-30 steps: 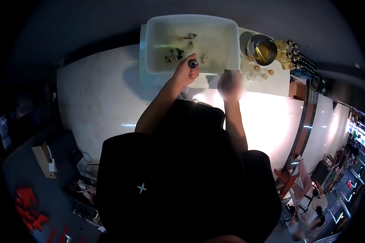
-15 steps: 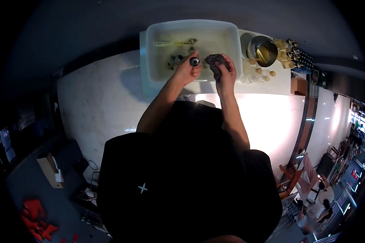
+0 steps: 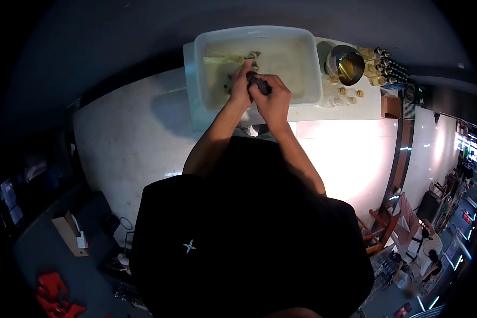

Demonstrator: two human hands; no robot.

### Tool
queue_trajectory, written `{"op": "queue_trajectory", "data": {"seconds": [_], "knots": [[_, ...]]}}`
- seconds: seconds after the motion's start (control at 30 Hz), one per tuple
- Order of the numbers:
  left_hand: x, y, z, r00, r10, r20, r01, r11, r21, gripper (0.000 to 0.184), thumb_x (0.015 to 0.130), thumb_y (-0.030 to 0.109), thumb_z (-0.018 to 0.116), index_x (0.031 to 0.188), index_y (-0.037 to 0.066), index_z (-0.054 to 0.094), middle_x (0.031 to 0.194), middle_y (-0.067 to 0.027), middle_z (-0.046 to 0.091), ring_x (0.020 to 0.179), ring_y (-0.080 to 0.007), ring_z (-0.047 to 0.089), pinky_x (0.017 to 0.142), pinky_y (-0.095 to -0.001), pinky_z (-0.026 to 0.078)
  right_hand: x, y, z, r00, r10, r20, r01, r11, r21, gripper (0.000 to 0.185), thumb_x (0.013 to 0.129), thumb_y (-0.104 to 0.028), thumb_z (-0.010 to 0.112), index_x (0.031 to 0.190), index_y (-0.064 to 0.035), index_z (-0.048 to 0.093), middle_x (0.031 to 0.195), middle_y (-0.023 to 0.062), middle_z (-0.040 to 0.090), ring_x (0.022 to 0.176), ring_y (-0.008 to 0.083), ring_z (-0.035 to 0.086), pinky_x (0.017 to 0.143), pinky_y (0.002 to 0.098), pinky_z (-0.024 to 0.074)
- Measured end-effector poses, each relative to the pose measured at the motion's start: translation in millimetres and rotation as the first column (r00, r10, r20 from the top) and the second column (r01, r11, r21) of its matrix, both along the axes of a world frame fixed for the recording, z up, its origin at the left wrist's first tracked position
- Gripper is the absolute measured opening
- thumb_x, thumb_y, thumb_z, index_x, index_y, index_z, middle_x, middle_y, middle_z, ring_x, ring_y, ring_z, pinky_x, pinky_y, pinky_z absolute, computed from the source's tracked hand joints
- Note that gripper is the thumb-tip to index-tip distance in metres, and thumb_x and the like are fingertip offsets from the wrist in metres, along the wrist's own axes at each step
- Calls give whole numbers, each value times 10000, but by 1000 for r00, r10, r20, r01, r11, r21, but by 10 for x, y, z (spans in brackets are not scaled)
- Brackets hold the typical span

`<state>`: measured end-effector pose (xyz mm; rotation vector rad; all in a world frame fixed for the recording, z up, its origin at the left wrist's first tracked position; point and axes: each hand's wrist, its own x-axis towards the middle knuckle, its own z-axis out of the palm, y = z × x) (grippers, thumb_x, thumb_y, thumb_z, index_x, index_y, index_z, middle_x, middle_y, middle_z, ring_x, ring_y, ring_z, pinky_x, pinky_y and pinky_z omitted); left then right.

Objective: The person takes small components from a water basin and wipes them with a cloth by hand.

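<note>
Hands: together, meeting above the near half of a translucent white rectangular plastic tub (image 3: 317,63), around the middle of its near edge. The right hand (image 3: 273,98) is clamped on a bunched dark grey cloth (image 3: 261,86), thumb and curled fingers gripping it. The left hand (image 3: 240,87) is upright, its inner side close against the cloth; whether it grips something behind the cloth cannot be told, as cloth and fingers cover that spot.

Tub: stands on a white worktop (image 3: 365,110), towards its left edge. Holds cloudy, yellowish liquid. A small dark-tipped piece (image 3: 254,55) lies beyond the left hand, towards the far side; a pale yellow streak shows near the tub's far left corner, nature unclear.

Right of tub: a round, dark-looking metal bowl (image 3: 332,62) with an amber sheen inside, just beside the tub's right wall. Between the bowl and the worktop's near edge, a loose group of small, clear, round containers with amber tops (image 3: 343,91). At the worktop's right edge, pale yellow blocky containers (image 3: 374,70); past them, rows of dark, bottle-like shapes (image 3: 394,74), too small to identify. A brown cardboard box (image 3: 390,107) sits just off the near right corner.

Surroundings: reddish-brown wooden chair (image 3: 382,231) at lower right, with a person in a pale top (image 3: 432,249) near it. Red objects (image 3: 55,297) on the dark floor at lower left.
</note>
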<state>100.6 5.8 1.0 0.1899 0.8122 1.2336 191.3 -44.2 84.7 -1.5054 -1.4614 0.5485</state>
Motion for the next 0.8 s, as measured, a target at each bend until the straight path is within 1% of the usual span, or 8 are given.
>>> {"op": "queue_trajectory", "data": {"seconds": [0.13, 0.27, 0.33, 0.4, 0.43, 0.5, 0.63, 0.8], "knots": [[-47, -9, -49, 1000, 11, -20, -11, 999, 45, 302, 990, 385, 637, 869, 118, 565, 751, 26, 507, 651, -86, 530, 543, -276, 432, -8, -37, -74, 998, -3, -63, -5, 993, -120, 240, 759, -148, 747, 951, -7, 724, 859, 169, 714, 756, 316, 707, 712, 360, 552], [-11, -46, -83, 997, 5, -73, -5, 1000, 8, 333, 998, 411, 613, 839, 126, 548, 688, 35, 476, 551, -88, 481, 450, -283, 365, 163, 17, -55, 985, 28, -168, -89, 926, -367, 234, 763, -148, 733, 937, 8, 722, 739, 138, 706, 654, 219, 689, 637, 319, 531], [-18, -26, 78, 995, -48, -91, 42, 997, -68, 340, 1007, 426, 589, 840, 141, 509, 641, 40, 424, 464, -100, 406, 395, -279, 276, 265, 57, 38, 965, 18, -261, -143, 872, -467, 233, 764, -142, 728, 932, 18, 720, 686, 110, 691, 599, 160, 657, 596, 295, 514], [-41, -40, 139, 993, -102, -50, 95, 988, -125, 331, 1012, 422, 581, 848, 149, 491, 628, 39, 393, 448, -95, 367, 395, -272, 239, 398, 103, -212, 931, -50, -362, -120, 894, -431, 175, 803, -112, 699, 921, 17, 698, 686, 53, 668, 583, 100, 606, 552, 254, 475], [-63, -31, 25, 989, -134, 59, 135, 991, -19, 313, 1022, 404, 567, 861, 153, 474, 614, 31, 355, 437, -93, 308, 403, -270, 188, 436, 120, -202, 891, -109, -441, -119, 881, -459, 156, 815, -103, 689, 916, 16, 691, 693, 46, 665, 584, 98, 603, 548, 248, 468], [-50, -37, 18, 986, -142, 83, 143, 990, 2, 309, 1026, 391, 562, 855, 151, 471, 611, 29, 336, 443, -96, 291, 412, -278, 184, 495, 159, -217, 807, -159, -569, -141, 883, -448, 94, 858, -67, 643, 917, 2, 667, 742, 26, 657, 598, 88, 594, 530, 226, 444], [32, -65, 205, 992, -120, 46, 122, 991, -48, 311, 1029, 376, 561, 845, 142, 469, 617, 23, 331, 459, -104, 298, 433, -285, 203, 519, 161, -111, 767, -99, -634, -147, 935, -324, 99, 864, -40, 619, 944, 1, 661, 786, 29, 658, 639, 79, 596, 550, 221, 456], [53, -77, 155, 979, -169, 115, 166, 986, 33, 296, 1029, 358, 566, 871, 127, 469, 638, 17, 349, 488, -102, 315, 465, -282, 239, 490, 191, -72, 804, -98, -586, -28, 979, -202, 100, 867, -33, 608, 952, -4, 653, 786, 32, 651, 637, 77, 589, 563, 219, 467]]}}
